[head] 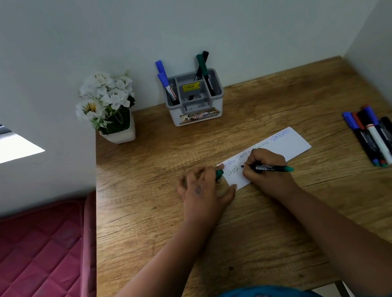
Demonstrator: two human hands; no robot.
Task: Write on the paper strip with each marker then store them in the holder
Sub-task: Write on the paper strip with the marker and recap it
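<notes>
A white paper strip lies on the wooden table, with words written on it in blue, red and dark ink. My right hand grips a black marker with a green end, its tip on the strip's lower line. My left hand holds a green cap at its fingertips and rests at the strip's left end. The grey holder stands at the back with two blue markers on its left and a green and a black marker on its right.
Several loose markers lie in a bunch at the table's right side. A white pot of white flowers stands at the back left. Walls close in behind and to the right. A red mattress lies below the table's left edge.
</notes>
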